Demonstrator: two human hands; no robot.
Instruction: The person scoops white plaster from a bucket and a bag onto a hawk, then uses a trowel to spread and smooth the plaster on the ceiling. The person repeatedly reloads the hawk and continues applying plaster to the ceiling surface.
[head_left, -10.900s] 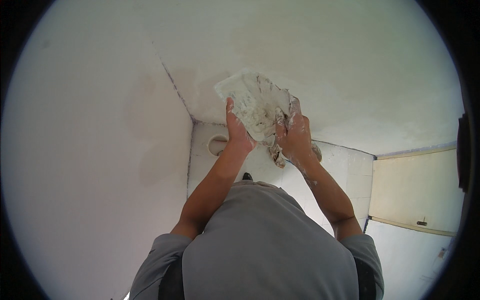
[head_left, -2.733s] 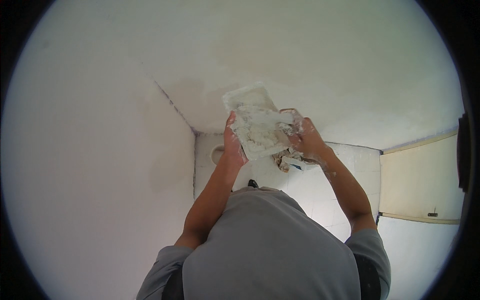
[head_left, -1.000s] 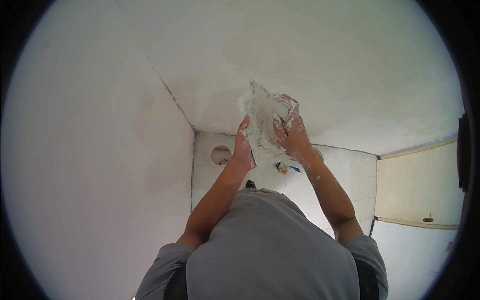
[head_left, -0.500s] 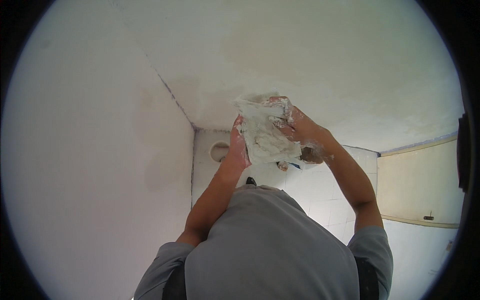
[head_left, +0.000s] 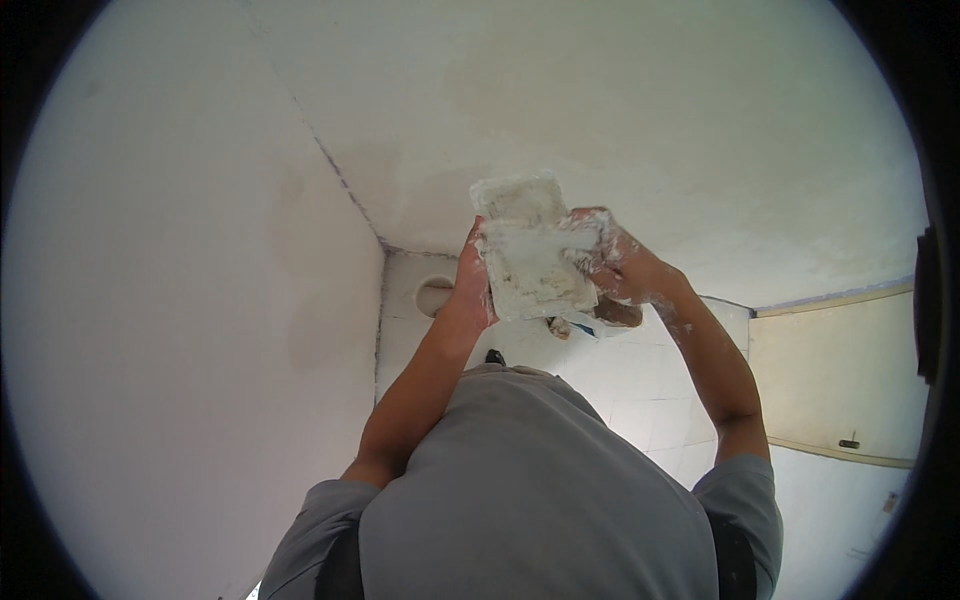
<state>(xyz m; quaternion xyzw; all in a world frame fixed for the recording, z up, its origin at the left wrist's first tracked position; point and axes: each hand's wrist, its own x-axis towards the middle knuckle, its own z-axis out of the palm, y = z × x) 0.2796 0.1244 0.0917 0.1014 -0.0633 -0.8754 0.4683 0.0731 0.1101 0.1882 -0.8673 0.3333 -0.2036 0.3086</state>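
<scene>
My left hand [head_left: 474, 278] is closed on the left edge of a flat, rectangular plaster board [head_left: 540, 285] smeared with wet white plaster. My right hand [head_left: 618, 262], coated in white plaster at the fingers, is wrapped round a plastering trowel [head_left: 560, 241]. Its pale, smeared form lies across the board, and motion blur hides where trowel and board meet. A second plate-like surface [head_left: 520, 198] sticks out beyond the board's far edge; I cannot tell which tool it belongs to.
Pale walls with damp patches [head_left: 480, 195] meet at a dark-lined corner [head_left: 345, 185]. Down below is a white-tiled floor [head_left: 650, 400] with a round opening [head_left: 434, 296] in it. A cream door [head_left: 840, 350] with a dark handle [head_left: 849, 442] is on the right.
The loose heap of plaster across the board looks thinner and flatter, with the board's edges showing more plainly. My right hand has shifted slightly right and nearer to me.
</scene>
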